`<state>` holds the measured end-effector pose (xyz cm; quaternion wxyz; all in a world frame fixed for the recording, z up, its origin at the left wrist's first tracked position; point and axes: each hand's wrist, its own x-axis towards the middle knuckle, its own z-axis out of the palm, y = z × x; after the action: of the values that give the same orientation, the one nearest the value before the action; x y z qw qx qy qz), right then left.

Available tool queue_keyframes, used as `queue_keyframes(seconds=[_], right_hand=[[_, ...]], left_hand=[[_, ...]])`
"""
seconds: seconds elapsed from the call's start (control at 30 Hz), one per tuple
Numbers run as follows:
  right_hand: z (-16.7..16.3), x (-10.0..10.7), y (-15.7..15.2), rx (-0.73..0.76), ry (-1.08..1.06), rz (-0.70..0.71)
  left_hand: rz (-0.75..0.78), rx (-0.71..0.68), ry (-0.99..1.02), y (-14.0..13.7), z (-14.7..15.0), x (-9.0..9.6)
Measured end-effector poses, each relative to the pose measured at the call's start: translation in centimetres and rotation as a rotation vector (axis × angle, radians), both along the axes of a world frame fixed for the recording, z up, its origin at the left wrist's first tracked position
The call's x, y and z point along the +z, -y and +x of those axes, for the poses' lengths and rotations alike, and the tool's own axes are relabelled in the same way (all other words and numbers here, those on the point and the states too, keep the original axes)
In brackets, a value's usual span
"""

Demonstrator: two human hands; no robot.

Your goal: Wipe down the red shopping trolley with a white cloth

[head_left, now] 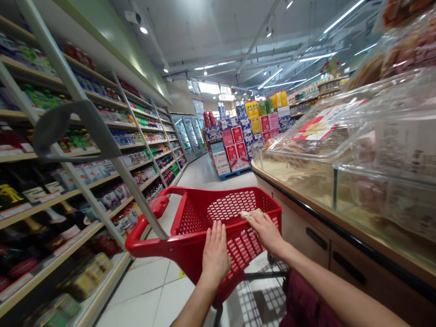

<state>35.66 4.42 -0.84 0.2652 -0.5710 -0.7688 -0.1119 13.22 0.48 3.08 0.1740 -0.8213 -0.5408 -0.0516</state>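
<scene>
A red plastic shopping basket cart (190, 243) with perforated walls stands right before me. My left hand (216, 254) rests against its near side by the rim, fingers stretched out and together, holding nothing. Over the same near rim, further right, my right hand (265, 230) presses a crumpled whitish cloth (251, 213) under its fingers. Part of the cloth is hidden by the hand. The basket's visible inside shows bare red mesh. At the left is the cart's red handle (136, 238).
A grey pole with a dark grip (76, 131) slants up at the cart's left end. Stocked drink shelves (136, 141) line the left. A glass-edged counter (296, 186) with clear food packs (320, 122) runs along the right. Stacked cartons (235, 145) stand ahead on a blue pallet.
</scene>
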Motion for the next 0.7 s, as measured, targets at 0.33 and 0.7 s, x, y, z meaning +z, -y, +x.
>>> queue_keyframes(seconds=[0.33,0.7], right_hand=[[1.6,-0.1,-0.4,-0.075,-0.001,-0.064],[-0.7,0.7,0.3,0.023,-0.021,-0.065]], left_hand=[[0.009,0.008,-0.031,-0.1,0.0,-0.1],[0.012,-0.004,-0.021,0.0,0.1,0.1]])
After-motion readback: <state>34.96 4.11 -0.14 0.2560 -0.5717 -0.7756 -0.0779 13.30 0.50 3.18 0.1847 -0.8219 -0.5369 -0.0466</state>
